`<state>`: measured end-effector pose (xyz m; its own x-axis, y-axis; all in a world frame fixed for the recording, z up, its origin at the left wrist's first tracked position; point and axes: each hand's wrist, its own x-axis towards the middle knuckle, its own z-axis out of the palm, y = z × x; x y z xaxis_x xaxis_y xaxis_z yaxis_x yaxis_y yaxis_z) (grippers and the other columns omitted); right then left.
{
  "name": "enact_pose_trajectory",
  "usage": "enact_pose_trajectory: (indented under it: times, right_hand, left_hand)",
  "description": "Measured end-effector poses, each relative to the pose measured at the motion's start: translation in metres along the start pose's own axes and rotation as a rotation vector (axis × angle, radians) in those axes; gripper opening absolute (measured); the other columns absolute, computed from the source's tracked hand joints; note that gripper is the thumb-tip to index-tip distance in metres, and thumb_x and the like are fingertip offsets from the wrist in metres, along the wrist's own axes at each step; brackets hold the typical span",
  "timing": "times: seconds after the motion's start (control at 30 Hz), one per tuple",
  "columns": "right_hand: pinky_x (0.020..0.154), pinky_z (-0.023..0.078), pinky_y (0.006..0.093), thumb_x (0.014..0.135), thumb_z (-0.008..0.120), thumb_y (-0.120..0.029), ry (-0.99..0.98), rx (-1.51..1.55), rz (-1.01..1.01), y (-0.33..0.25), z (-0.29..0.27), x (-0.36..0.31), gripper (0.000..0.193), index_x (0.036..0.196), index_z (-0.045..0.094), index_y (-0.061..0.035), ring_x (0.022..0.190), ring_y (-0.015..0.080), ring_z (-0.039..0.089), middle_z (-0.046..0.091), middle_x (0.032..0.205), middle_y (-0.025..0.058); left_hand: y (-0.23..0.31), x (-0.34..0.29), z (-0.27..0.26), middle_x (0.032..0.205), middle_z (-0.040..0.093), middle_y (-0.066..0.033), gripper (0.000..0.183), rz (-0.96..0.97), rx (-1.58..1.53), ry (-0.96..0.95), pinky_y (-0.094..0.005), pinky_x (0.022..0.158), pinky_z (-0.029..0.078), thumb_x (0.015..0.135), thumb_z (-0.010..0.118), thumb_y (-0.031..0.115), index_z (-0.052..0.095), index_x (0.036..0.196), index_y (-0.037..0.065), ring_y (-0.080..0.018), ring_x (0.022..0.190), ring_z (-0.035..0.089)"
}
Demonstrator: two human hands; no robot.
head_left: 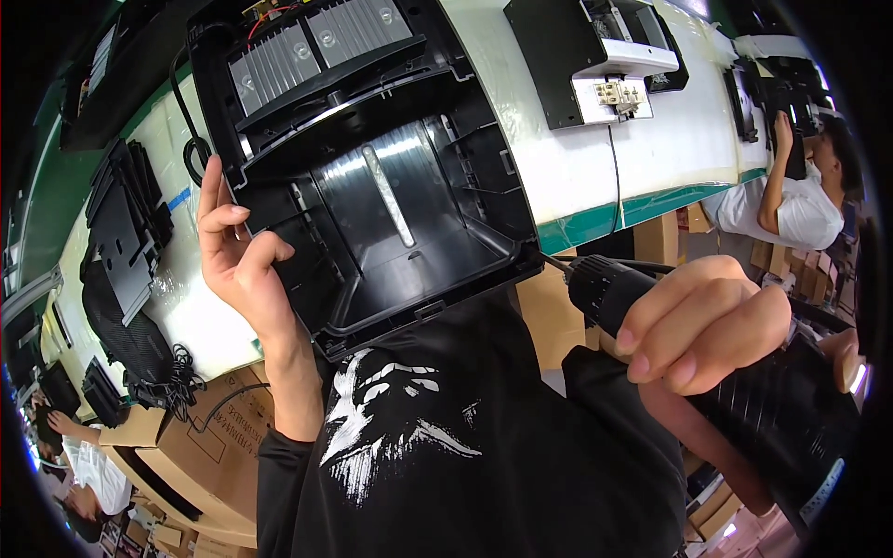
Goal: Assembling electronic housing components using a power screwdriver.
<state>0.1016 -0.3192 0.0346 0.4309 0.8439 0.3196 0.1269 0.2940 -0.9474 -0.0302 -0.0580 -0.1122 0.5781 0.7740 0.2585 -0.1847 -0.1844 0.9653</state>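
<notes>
A black plastic housing lies tilted before me, its hollow inside facing up and its near edge by my shirt. Two finned metal heat sinks sit at its far end. My right hand grips a black power screwdriver. The tool's thin bit reaches the housing's near right corner; the contact point is too small to make out. Alongside the housing's left wall is my left hand, index finger raised, the others loosely bent and apart, with nothing in it. Whether it touches the wall, I cannot tell.
A black and white metal assembly with a terminal block stands at the right on the white table. Black panels and coiled cables lie left. Cardboard boxes stand below. Co-workers sit at both sides.
</notes>
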Motion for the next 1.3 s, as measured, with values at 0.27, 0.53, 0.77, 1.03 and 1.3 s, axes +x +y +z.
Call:
enact_pose_trajectory:
  times: [0.27,0.53,0.77,1.03,1.3]
  right_hand:
    - [0.064,0.055,0.0365,0.082,0.060,-0.006,-0.021,-0.010,-0.080,0.012,0.003,0.011,0.013,0.074,0.056,0.0021,0.065,0.0265,0.062,0.061,0.075,0.0141]
    - [0.051,0.055,0.0292,0.073,0.067,-0.006,0.181,-0.129,-0.205,0.029,0.026,0.012,0.019,0.080,0.049,-0.0013,0.055,0.0235,0.059,0.058,0.072,0.0135]
    - [0.044,0.050,0.0266,0.076,0.061,-0.037,0.225,-0.186,-0.307,0.038,0.033,0.017,0.052,0.111,0.036,-0.0074,0.049,0.0190,0.055,0.054,0.071,0.0101]
    - [0.039,0.046,0.0261,0.078,0.059,-0.058,0.282,-0.259,-0.373,0.032,0.041,0.022,0.078,0.131,0.027,-0.0102,0.045,0.0167,0.052,0.050,0.070,0.0087]
    - [0.040,0.047,0.0274,0.078,0.058,-0.059,0.195,-0.087,-0.439,0.038,0.033,0.026,0.078,0.131,0.026,-0.0102,0.046,0.0185,0.053,0.050,0.071,0.0104]
  left_hand:
    - [0.000,0.000,-0.001,0.135,0.043,-0.0182,0.039,-0.025,-0.035,0.024,-0.0380,0.108,0.024,0.051,0.042,-0.018,0.050,0.081,0.005,-0.0316,0.131,0.034]
    - [0.005,-0.001,0.005,0.132,0.045,-0.0182,0.032,-0.051,-0.083,0.078,-0.0354,0.105,0.029,0.052,0.043,-0.016,0.049,0.076,0.005,-0.0290,0.128,0.038]
    - [0.004,-0.002,0.005,0.131,0.046,-0.0188,0.030,-0.051,-0.077,0.072,-0.0365,0.104,0.030,0.052,0.044,-0.014,0.050,0.075,0.005,-0.0292,0.127,0.039]
    - [0.001,-0.001,0.005,0.132,0.045,-0.0176,0.031,-0.038,-0.117,0.057,-0.0308,0.098,0.034,0.053,0.044,-0.013,0.052,0.077,0.004,-0.0271,0.125,0.041]
    - [-0.002,-0.002,0.002,0.131,0.047,-0.0155,0.031,-0.039,-0.135,0.048,-0.0277,0.093,0.037,0.054,0.045,-0.014,0.054,0.077,0.005,-0.0236,0.121,0.044]
